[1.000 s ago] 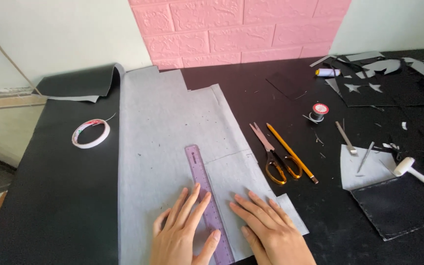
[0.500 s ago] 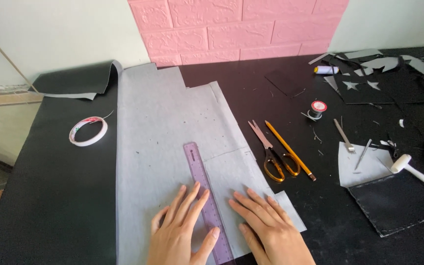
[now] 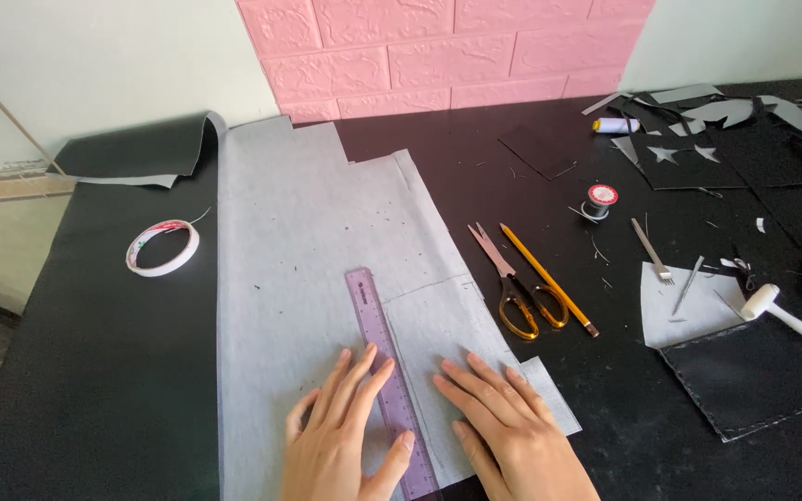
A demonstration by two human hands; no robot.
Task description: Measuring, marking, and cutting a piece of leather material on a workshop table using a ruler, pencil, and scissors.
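Lighting even, soft daylight, brightest at upper left. Shadows faint beneath both hands. Mild sheen on the black table. Focus sharp at centre; slight wide-angle bowing at frame edges. No motion blur.

one head-worn view looks steeply down from close above the fingers, facing across the tabletop beyond them.
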